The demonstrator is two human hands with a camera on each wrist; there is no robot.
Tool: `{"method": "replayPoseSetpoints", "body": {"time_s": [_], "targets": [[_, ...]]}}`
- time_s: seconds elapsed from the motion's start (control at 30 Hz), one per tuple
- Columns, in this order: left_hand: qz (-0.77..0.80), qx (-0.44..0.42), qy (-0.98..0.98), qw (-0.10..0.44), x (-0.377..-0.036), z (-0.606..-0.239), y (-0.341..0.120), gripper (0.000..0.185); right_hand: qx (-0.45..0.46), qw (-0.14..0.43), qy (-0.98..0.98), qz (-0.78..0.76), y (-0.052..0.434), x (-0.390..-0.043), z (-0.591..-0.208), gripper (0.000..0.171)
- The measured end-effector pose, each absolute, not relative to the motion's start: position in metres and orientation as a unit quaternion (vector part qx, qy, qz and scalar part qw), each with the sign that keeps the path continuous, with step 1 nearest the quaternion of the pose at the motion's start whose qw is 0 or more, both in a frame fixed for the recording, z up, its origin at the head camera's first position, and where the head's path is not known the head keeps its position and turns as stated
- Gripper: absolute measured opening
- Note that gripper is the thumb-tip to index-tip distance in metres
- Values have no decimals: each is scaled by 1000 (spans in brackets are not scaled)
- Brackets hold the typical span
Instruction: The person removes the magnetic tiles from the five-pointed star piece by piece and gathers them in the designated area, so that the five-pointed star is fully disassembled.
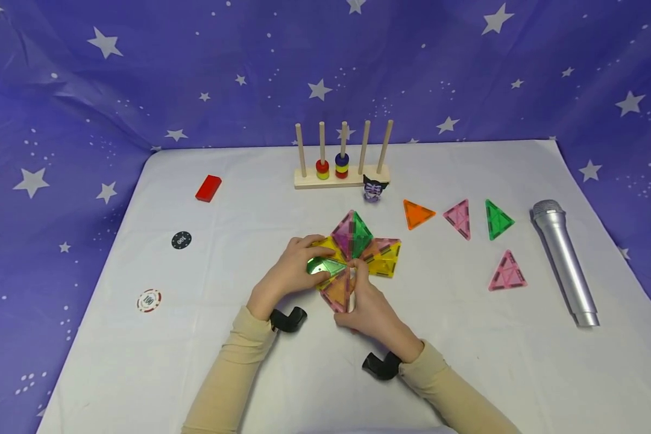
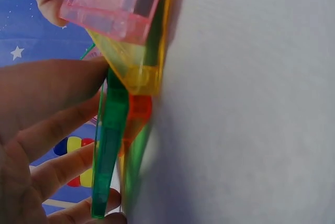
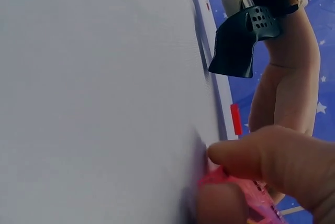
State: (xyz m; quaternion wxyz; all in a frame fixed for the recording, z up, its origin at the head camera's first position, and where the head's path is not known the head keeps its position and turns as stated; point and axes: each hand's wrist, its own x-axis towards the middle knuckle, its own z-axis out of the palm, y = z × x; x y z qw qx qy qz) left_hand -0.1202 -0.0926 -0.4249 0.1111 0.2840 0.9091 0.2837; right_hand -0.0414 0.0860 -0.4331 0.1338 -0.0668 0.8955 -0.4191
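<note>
Centrally, on the white table (image 1: 466,361): one flat pinwheel of translucent magnetic triangle tiles (image 1: 358,253), pink, green, yellow and orange, points meeting at a hub.

Left hand (image 1: 295,271): fingers spread over the left side of the pinwheel, curled round a green tile (image 1: 325,266); the left wrist view shows that tile (image 2: 107,150) on edge between the fingers, raised off the cloth.

Right hand (image 1: 371,310): thumb and fingers pinch a pink tile (image 1: 340,293) at the near edge of the pinwheel; the right wrist view shows the pink corner (image 3: 246,192) pressed to the table. Both hands sit close together, each clamped on its own tile.

Loose stock, right of the pinwheel: orange triangle (image 1: 416,214), pink triangle (image 1: 459,218), green triangle (image 1: 497,219), second pink triangle (image 1: 507,273).

Other items: silver toy microphone (image 1: 564,260) at the right edge; wooden peg rack (image 1: 342,157) with coloured rings, far centre; small figure (image 1: 375,187) before it; red block (image 1: 208,188), black chip (image 1: 181,240), red-and-white chip (image 1: 149,300), left.

Step in hand, by judgement: seating the near-left tiles into the ring. Next move likely calls for lowering the green tile flat and aligning its edge with its neighbour without disturbing the hub.
</note>
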Motion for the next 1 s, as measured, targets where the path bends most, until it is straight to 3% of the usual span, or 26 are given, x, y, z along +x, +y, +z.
{"method": "replayPoseSetpoints", "body": {"time_s": [0.17,0.43,0.73,1.0], "targets": [[283,288,908,108,-121,-427,-92,42,-104,128,866,-472,100,-40,-437,88],[284,287,909,105,-121,-429,-94,42,-117,176,798,-565,113,-38,-418,80],[294,296,903,102,-120,-431,-93,44,-120,83,882,-447,99,-46,-440,87],[275,292,910,105,-119,-427,-92,46,-113,73,888,-440,96,-47,-440,88]]}}
